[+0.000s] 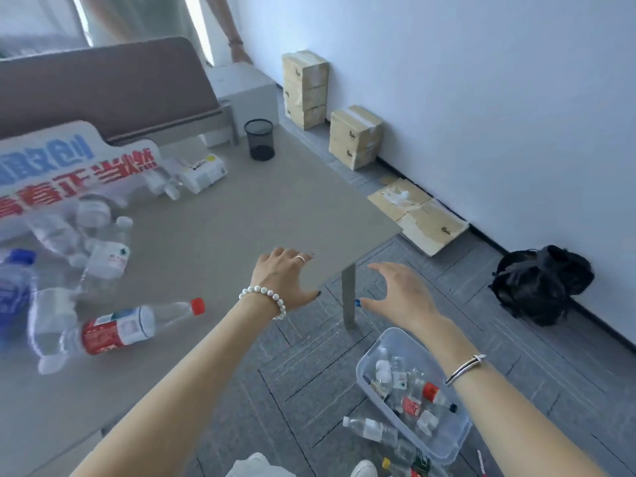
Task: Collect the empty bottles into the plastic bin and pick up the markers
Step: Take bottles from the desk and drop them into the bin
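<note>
Here both hands (285,273) (401,292) spread, no grip; red-capped bottle (130,327) lies left.

blurred bottles (51,270) at left edge

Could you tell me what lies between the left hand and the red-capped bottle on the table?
In the head view, only bare table shows between the left hand and the red-capped bottle.

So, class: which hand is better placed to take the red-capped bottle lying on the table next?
Left. The left hand is over the table, nearer the bottle; the right hand hovers beyond the table's edge, above the floor.
</note>
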`<state>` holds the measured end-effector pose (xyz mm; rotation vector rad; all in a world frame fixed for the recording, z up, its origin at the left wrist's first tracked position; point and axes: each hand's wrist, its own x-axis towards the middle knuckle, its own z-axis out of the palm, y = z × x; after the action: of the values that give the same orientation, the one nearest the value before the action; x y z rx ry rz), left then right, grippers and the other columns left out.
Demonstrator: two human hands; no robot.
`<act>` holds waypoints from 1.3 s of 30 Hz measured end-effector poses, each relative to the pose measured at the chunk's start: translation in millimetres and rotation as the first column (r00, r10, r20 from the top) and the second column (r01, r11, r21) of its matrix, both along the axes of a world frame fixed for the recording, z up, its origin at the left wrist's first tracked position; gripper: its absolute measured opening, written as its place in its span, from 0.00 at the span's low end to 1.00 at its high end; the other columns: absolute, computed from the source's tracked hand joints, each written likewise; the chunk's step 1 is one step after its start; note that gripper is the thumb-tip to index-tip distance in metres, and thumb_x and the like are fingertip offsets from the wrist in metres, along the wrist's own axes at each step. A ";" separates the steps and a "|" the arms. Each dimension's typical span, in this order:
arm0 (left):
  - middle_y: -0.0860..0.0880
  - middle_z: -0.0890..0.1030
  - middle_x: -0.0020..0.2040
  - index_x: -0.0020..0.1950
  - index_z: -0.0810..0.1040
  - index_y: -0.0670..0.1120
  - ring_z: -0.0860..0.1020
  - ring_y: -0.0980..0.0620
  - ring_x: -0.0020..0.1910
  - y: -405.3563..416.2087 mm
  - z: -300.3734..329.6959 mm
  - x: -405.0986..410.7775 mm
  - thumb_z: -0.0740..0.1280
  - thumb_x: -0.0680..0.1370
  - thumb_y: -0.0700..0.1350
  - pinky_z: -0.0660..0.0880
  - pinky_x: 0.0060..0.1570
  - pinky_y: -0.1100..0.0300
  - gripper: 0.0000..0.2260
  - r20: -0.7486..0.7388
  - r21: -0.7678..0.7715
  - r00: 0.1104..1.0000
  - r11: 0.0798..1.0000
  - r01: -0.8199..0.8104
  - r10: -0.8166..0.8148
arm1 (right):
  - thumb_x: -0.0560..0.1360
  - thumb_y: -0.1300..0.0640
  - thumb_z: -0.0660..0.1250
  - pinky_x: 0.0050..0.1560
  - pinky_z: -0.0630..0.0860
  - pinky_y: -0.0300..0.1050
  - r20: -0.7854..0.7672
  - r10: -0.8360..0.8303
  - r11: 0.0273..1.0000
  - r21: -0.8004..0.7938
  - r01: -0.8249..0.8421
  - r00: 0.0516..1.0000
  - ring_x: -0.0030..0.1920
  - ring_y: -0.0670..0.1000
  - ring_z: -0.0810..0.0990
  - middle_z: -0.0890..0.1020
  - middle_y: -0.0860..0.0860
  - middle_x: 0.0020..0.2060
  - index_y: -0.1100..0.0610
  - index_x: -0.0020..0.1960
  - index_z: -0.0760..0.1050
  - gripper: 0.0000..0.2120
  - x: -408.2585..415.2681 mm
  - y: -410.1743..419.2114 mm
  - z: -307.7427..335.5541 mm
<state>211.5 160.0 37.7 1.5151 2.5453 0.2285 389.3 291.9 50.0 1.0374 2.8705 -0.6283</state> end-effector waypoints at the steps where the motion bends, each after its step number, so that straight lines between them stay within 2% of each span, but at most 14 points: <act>1: 0.52 0.71 0.67 0.72 0.64 0.54 0.66 0.49 0.67 -17.1 2.1 -16.9 0.65 0.70 0.64 0.63 0.64 0.53 0.33 -0.004 0.007 0.999 0.999 -0.039 0.039 | 0.69 0.42 0.70 0.69 0.65 0.48 -0.001 0.037 0.999 0.004 -0.037 0.999 0.70 0.51 0.65 0.71 0.50 0.68 0.53 0.70 0.64 0.34 -21.5 -10.1 1.4; 10: 0.53 0.70 0.67 0.70 0.66 0.54 0.64 0.50 0.69 -176.3 2.9 -136.9 0.66 0.69 0.64 0.62 0.65 0.54 0.32 -0.012 0.027 0.921 0.920 -0.390 0.390 | 0.70 0.43 0.69 0.70 0.58 0.47 -0.054 0.328 0.944 -0.013 -0.329 0.943 0.72 0.52 0.61 0.68 0.53 0.70 0.53 0.70 0.66 0.32 -199.9 -113.9 8.2; 16: 0.51 0.69 0.69 0.71 0.64 0.52 0.65 0.48 0.68 -228.3 7.8 -184.9 0.65 0.70 0.64 0.63 0.65 0.51 0.33 -0.029 0.050 0.830 0.830 -0.555 0.557 | 0.70 0.42 0.69 0.70 0.58 0.46 -0.060 0.465 0.883 -0.040 -0.468 0.883 0.73 0.50 0.59 0.67 0.51 0.71 0.51 0.70 0.64 0.32 -281.4 -153.4 10.2; 21: 0.50 0.69 0.69 0.72 0.63 0.52 0.65 0.47 0.68 -235.3 0.0 -222.5 0.63 0.70 0.66 0.63 0.66 0.49 0.35 -0.023 0.004 0.771 0.772 -0.636 0.636 | 0.71 0.40 0.66 0.72 0.55 0.46 -0.040 0.549 0.833 -0.058 -0.550 0.835 0.75 0.50 0.55 0.63 0.49 0.73 0.51 0.74 0.59 0.36 -338.4 -157.0 -0.2; 26: 0.49 0.72 0.66 0.71 0.64 0.53 0.68 0.47 0.65 -223.1 -15.1 -265.5 0.64 0.70 0.65 0.66 0.63 0.50 0.32 0.046 -0.070 0.712 0.713 -0.697 0.701 | 0.72 0.41 0.66 0.73 0.52 0.47 -0.036 0.589 0.801 -0.109 -0.589 0.808 0.76 0.48 0.52 0.61 0.48 0.74 0.51 0.74 0.57 0.36 -398.1 -140.8 -12.8; 32: 0.49 0.68 0.69 0.74 0.53 0.59 0.68 0.45 0.66 -190.9 -47.4 -306.8 0.65 0.68 0.67 0.72 0.57 0.48 0.39 0.206 -0.204 0.637 0.670 -0.714 0.743 | 0.72 0.41 0.66 0.72 0.54 0.48 0.025 0.617 0.783 -0.114 -0.611 0.786 0.75 0.49 0.55 0.62 0.49 0.74 0.49 0.74 0.58 0.35 -453.7 -114.0 -35.3; 37: 0.46 0.68 0.66 0.74 0.50 0.60 0.69 0.44 0.65 -169.4 -69.1 -327.4 0.71 0.69 0.57 0.72 0.56 0.49 0.40 0.269 -0.267 0.566 0.625 -0.733 0.779 | 0.72 0.42 0.66 0.71 0.55 0.49 0.031 0.638 0.767 -0.117 -0.631 0.770 0.74 0.50 0.56 0.63 0.49 0.73 0.50 0.74 0.59 0.34 -486.0 -93.5 -52.3; 39: 0.46 0.71 0.64 0.74 0.53 0.60 0.71 0.45 0.63 -163.1 -71.4 -334.8 0.70 0.69 0.58 0.72 0.55 0.52 0.38 0.264 -0.252 0.580 0.636 -0.730 0.771 | 0.72 0.42 0.66 0.71 0.55 0.50 0.041 0.629 0.775 -0.108 -0.622 0.777 0.75 0.50 0.54 0.62 0.49 0.74 0.49 0.74 0.58 0.34 -498.3 -80.9 -58.6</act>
<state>-123.4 -3.2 -33.8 0.1964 2.6543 0.3989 -109.0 211.1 -8.6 0.0420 2.8166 -0.6214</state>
